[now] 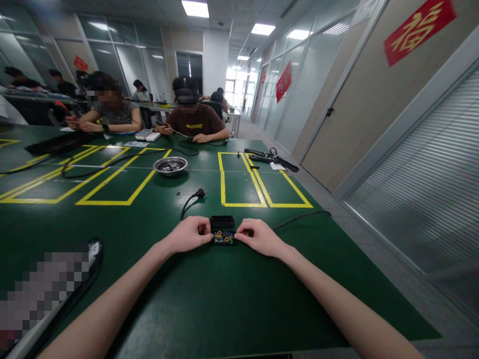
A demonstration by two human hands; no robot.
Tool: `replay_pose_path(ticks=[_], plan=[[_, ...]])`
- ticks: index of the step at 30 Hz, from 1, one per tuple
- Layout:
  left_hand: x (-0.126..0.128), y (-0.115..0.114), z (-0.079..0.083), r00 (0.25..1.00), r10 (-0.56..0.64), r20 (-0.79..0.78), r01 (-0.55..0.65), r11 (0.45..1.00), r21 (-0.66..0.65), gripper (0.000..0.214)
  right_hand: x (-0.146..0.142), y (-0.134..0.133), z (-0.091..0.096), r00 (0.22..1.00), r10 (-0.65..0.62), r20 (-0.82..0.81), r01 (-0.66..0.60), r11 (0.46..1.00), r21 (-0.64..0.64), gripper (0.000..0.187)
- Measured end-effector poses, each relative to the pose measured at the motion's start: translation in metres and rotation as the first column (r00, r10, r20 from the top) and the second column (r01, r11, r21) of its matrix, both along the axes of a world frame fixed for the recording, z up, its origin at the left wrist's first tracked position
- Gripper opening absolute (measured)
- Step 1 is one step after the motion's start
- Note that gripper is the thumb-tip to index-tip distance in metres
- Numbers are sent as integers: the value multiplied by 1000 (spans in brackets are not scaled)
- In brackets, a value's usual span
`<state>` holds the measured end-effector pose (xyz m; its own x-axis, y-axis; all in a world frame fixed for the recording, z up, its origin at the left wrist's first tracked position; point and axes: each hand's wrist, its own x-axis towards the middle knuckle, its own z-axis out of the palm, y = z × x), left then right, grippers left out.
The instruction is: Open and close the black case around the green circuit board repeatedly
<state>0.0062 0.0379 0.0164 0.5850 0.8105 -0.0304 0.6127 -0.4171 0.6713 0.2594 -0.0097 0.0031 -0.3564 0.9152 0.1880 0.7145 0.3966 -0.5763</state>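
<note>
A small circuit board with copper coils and coloured parts sits in front of me on the green table. My left hand pinches at its left end, and my right hand pinches at its right end. Fingertips hide the exact grip at both ends. Just beyond the board lies an open black plastic case half, touched by neither hand. A black power cord with a plug runs behind my left hand. Another dark cable stretches right from behind my right hand.
A metal bowl holds small parts. Yellow tape marks rectangles on the green table. Black tools or rods lie at the far right. A blurred-out device is at lower left. Co-workers sit across the table.
</note>
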Motion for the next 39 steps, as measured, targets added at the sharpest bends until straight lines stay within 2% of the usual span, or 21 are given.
replay_pose_path(ticks=[4,7,10,15,18,23,29,35,39], plan=[[2,3,-9,989,138,43,-143,981,134,28,4,4,-10,995,-28,100,2,968,251,19],[5,3,-17,974,204,95,-224,928,298,37,1,8,-21,983,-94,160,41,951,308,32],[8,3,-22,984,155,92,-177,924,339,33,-2,12,-28,985,-91,144,49,961,273,32],[10,1,-20,968,139,209,-165,979,116,19,-4,11,-26,989,-86,-120,103,985,137,26],[12,-1,-18,953,131,273,-145,989,35,13,-7,8,-21,970,-57,-236,76,995,72,23],[12,-7,-13,966,95,239,-120,988,94,13,-9,4,-17,957,-27,-288,54,995,88,17],[8,-11,-9,978,-76,192,30,972,235,16,-3,0,-15,932,39,-360,-3,995,100,17],[7,-15,-5,961,-199,194,139,948,286,18,0,-8,-6,934,219,-282,-174,969,175,19],[7,-17,-9,950,-256,180,189,927,324,20,-2,-12,-2,951,269,-156,-236,951,200,28]])
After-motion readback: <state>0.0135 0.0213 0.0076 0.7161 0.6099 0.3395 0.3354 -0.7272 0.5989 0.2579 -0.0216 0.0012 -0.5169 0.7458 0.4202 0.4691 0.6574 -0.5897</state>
